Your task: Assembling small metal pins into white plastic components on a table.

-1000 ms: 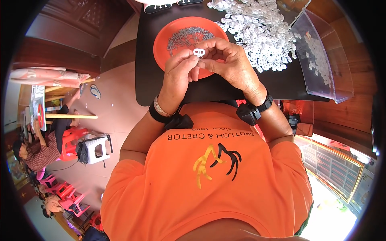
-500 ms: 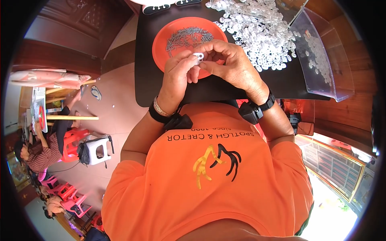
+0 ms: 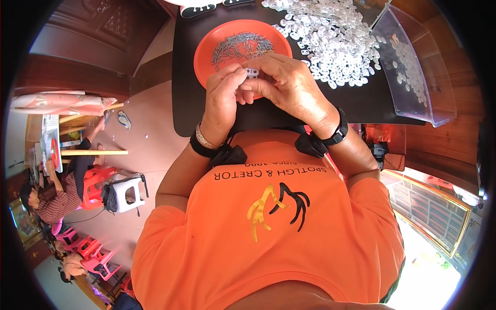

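Over the near edge of a round red plate (image 3: pixel 202 54), my two hands meet at a small white plastic piece with holes (image 3: pixel 252 74). My left hand (image 3: pixel 223 93) pinches it from the left between thumb and fingers. From the right, the bent fingers and thumb of my right hand (image 3: pixel 294 85) close on the same piece. Whether anything smaller is between the right fingertips is hidden. Small grey metal pins or screws (image 3: pixel 237 47) lie loose in the plate, and a thin yellowish strip (image 3: pixel 260 52) shows just beyond my right fingers.
A large heap of similar white pieces (image 3: pixel 338 46) covers the right of the black table (image 3: pixel 188 103). Beside it, a clear plastic bin (image 3: pixel 413 77) lies tipped with more pieces inside. At far left, another person (image 3: pixel 57 199) sits near red and white stools (image 3: pixel 126 194).
My right hand has moved left and closed in on the white piece, its thumb now nearer my left fingers. The piece has turned and is more covered.
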Tool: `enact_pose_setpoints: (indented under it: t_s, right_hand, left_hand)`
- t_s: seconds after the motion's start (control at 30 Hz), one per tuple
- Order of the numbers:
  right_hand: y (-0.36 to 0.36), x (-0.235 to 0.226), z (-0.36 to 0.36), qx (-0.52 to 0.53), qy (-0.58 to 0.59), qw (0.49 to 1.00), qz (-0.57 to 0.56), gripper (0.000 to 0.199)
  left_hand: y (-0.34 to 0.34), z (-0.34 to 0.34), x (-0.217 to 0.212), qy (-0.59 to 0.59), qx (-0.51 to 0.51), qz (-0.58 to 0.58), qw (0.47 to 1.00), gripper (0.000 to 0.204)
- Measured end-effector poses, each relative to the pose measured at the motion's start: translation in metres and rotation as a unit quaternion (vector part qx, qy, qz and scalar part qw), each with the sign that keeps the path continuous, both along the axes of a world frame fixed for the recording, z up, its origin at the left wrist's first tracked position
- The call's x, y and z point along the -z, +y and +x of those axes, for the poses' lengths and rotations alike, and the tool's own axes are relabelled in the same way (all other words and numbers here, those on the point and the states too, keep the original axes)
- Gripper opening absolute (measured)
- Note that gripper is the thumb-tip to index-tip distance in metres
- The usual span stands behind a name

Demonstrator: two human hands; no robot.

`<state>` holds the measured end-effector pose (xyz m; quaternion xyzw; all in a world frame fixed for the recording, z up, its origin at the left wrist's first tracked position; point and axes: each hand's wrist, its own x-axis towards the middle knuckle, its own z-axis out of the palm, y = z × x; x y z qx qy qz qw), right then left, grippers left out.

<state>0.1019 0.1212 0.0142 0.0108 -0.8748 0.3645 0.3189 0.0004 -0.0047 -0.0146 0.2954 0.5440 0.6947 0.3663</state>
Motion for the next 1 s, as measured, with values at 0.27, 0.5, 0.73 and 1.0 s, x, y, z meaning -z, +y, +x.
enact_pose_setpoints:
  t_s: [0.27,0.5,0.73,1.0]
  right_hand:
    - [-0.004,-0.002,0.003,0.004,0.01,1.0,0.003,0.021]
    - [0.003,0.0,0.011,-0.047,0.079,0.994,-0.065,0.021]
    - [0.018,-0.002,0.028,-0.024,0.136,0.99,-0.029,0.021]
    - [0.034,0.0,0.051,0.047,0.124,0.991,0.013,0.02]
  left_hand:
    - [-0.002,0.005,-0.012,0.03,-0.015,0.01,0.999,0.03]
    - [-0.004,0.015,-0.036,0.147,0.006,-0.001,0.989,0.032]
    - [0.015,0.032,-0.043,0.109,0.012,0.022,0.994,0.029]
    - [0.042,0.052,-0.04,0.096,-0.013,0.007,0.995,0.028]
